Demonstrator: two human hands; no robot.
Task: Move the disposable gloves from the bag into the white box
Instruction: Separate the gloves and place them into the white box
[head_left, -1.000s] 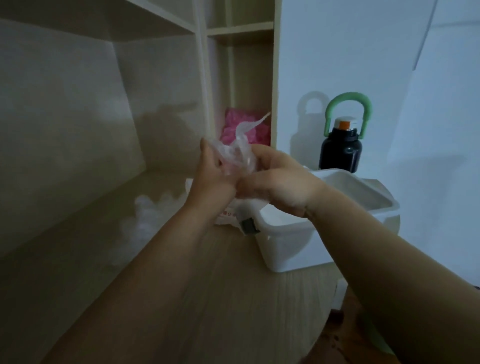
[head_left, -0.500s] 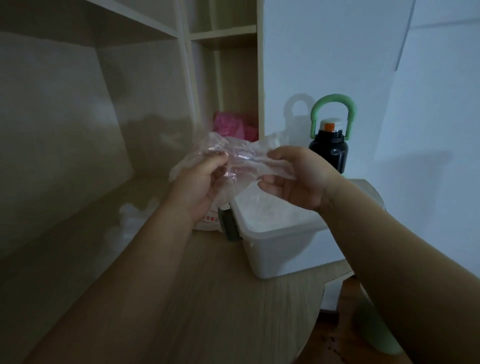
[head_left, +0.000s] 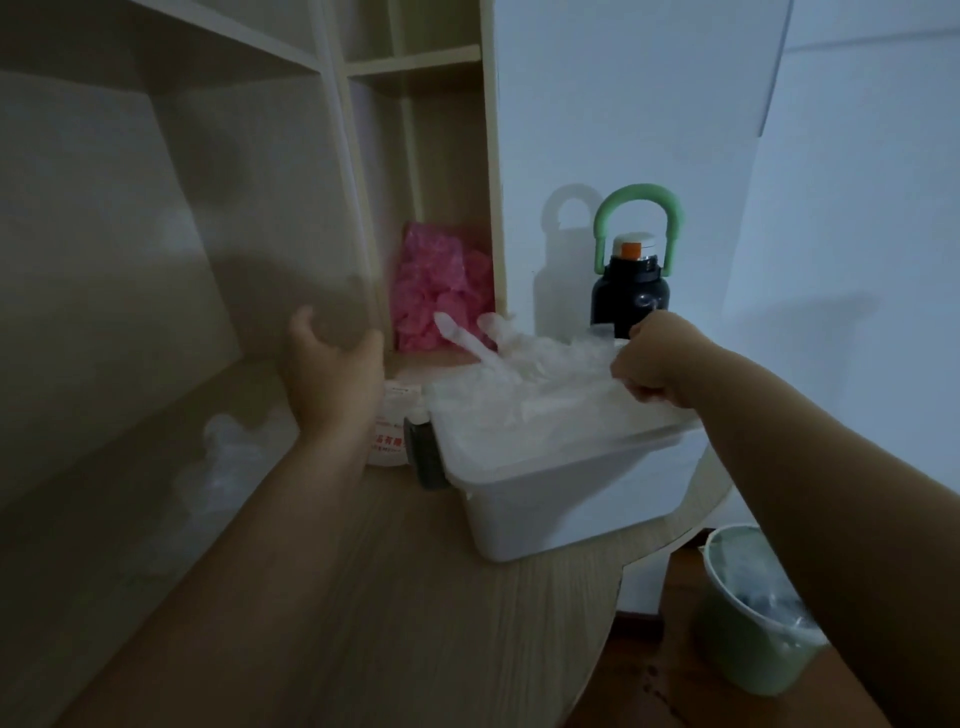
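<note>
currently we see the left hand (head_left: 332, 374) hovering over the light wooden desk (head_left: 337, 613), fingers spread wide and relaxed, holding nothing, just in front of the flat white bag with red print (head_left: 388, 441). the right hand (head_left: 657, 358) is at the far right rim of the white rectangular plastic box (head_left: 545, 504), fingers curled into a fist on the edge of the clear thin plastic disposable gloves (head_left: 519, 369). we read that as a pinch, though the fingertips are hidden. the gloves lie crumpled across the open top of the box, with glove digits sticking up past its far left corner. the bag sits by the box's left end, behind a dark block (head_left: 423, 457) at that end; we cannot tell if the block is part of the box. a loose heap of crumpled clear plastic (head_left: 234, 457) lies on the desk at left, well apart from the box. a pink crinkled plastic pack (head_left: 436, 291) stands in the shelf cubby behind. a black bottle with green loop handle (head_left: 631, 296) stands behind the box, near the right hand. a pale green bin (head_left: 743, 618) with a clear liner sits on the floor, lower right
</note>
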